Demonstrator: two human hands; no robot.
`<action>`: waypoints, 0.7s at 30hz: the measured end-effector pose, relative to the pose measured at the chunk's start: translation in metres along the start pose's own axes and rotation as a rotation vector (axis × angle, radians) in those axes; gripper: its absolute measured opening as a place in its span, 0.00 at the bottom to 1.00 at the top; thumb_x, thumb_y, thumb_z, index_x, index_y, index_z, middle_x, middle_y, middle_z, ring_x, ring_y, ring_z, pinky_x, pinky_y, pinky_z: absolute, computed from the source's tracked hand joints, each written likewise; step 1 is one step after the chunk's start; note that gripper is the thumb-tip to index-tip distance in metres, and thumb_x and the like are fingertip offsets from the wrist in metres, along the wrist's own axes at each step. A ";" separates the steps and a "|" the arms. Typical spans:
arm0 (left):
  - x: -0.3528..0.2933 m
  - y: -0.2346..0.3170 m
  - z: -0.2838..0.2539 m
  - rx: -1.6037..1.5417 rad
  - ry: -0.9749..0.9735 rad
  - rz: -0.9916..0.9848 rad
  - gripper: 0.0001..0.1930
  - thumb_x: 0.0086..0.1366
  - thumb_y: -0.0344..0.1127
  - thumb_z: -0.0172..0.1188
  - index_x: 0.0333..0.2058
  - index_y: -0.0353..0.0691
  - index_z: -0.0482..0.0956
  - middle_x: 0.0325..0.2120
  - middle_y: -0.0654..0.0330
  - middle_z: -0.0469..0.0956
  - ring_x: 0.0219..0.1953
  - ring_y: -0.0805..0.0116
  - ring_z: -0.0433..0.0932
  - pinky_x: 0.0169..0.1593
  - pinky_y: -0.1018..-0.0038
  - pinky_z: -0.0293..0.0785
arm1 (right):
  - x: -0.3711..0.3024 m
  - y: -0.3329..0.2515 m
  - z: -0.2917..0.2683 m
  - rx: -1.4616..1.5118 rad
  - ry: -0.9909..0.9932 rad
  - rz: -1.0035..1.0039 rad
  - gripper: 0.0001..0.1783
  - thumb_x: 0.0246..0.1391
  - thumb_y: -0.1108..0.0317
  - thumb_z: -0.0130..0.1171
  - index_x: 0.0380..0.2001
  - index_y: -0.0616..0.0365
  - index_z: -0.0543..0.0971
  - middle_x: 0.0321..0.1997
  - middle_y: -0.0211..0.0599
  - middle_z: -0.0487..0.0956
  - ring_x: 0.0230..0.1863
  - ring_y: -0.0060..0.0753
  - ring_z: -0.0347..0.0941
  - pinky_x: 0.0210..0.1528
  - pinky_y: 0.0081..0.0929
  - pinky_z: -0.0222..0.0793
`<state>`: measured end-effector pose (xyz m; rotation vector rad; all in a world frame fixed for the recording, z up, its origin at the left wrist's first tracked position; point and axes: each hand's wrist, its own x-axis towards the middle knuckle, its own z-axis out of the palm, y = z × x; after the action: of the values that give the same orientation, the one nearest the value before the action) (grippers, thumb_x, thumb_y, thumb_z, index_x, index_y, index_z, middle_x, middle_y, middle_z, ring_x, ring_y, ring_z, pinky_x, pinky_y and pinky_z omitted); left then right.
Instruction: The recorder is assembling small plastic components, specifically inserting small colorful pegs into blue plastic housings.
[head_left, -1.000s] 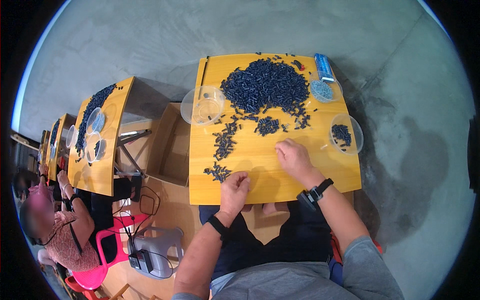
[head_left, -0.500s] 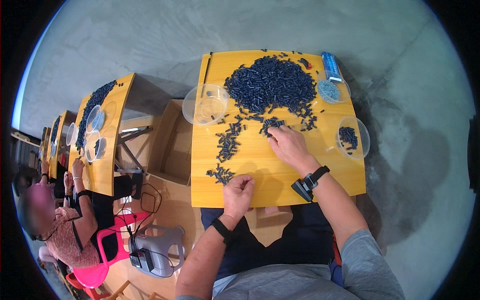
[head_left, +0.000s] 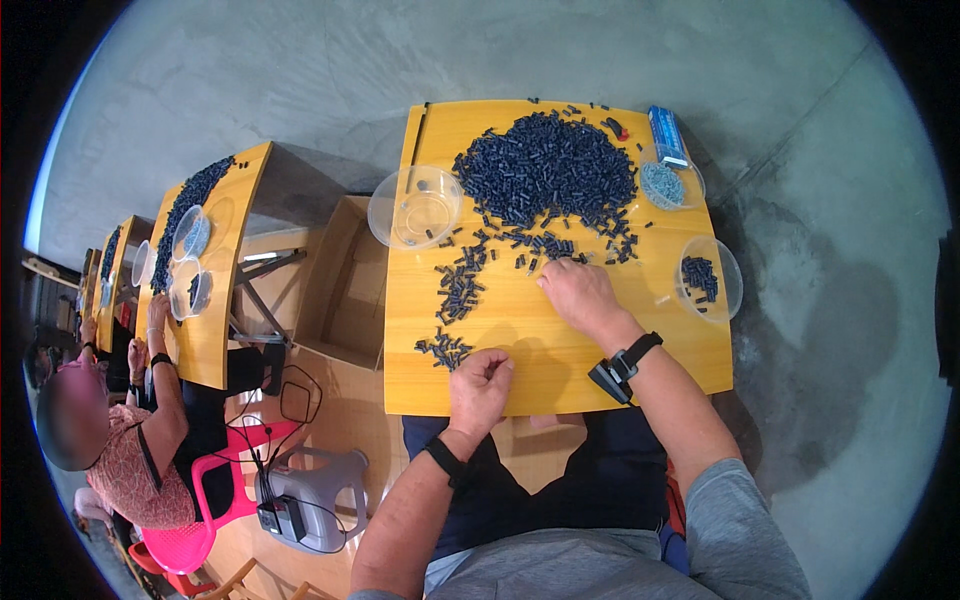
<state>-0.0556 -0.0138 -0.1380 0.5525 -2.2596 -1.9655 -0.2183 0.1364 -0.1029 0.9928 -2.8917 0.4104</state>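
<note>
A large heap of small black tube-like pieces [head_left: 545,165] covers the far middle of the yellow table [head_left: 560,385]. My right hand [head_left: 582,293] is at the near side of the pieces trailing off this heap. Its fingers are bent together, and what is between them is too small to make out. My left hand [head_left: 480,388] rests by the table's front edge, beside a small cluster of black pieces [head_left: 443,349]. Thumb and fingertips are pressed together there, with anything they pinch hidden.
Clear round tubs stand at the table's sides: one on the left [head_left: 428,228], one of small pale-blue parts [head_left: 662,184], one with black pieces [head_left: 700,278]. A blue box [head_left: 665,135] is at the far right corner. Left are a cardboard box [head_left: 340,290] and a seated person [head_left: 150,455].
My right hand has drawn back slightly from the small black pieces, and more of them show by its fingertips. My left hand stays closed in nearly the same place.
</note>
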 end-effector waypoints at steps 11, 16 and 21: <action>-0.002 0.009 -0.007 -0.099 -0.099 -0.141 0.10 0.61 0.31 0.58 0.39 0.32 0.77 0.23 0.61 0.77 0.25 0.77 0.74 0.29 0.78 0.73 | -0.001 -0.001 -0.007 0.163 0.040 0.123 0.11 0.55 0.64 0.53 0.26 0.61 0.72 0.26 0.49 0.77 0.32 0.49 0.77 0.33 0.43 0.71; 0.002 0.012 -0.010 -0.175 -0.139 -0.140 0.12 0.62 0.30 0.57 0.44 0.33 0.74 0.30 0.62 0.76 0.27 0.77 0.74 0.31 0.79 0.73 | -0.014 -0.007 -0.011 0.407 0.132 0.073 0.08 0.54 0.68 0.54 0.28 0.62 0.73 0.27 0.53 0.76 0.30 0.49 0.76 0.32 0.40 0.71; -0.006 0.035 -0.011 -0.229 -0.139 -0.184 0.17 0.64 0.28 0.55 0.51 0.33 0.70 0.37 0.62 0.75 0.30 0.77 0.74 0.34 0.81 0.72 | -0.039 -0.043 -0.026 1.010 -0.154 0.293 0.07 0.57 0.70 0.52 0.31 0.64 0.75 0.22 0.39 0.76 0.19 0.30 0.73 0.24 0.26 0.69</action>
<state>-0.0540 -0.0189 -0.1009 0.6353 -2.0813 -2.3812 -0.1618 0.1341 -0.0730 0.6238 -2.9009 2.0035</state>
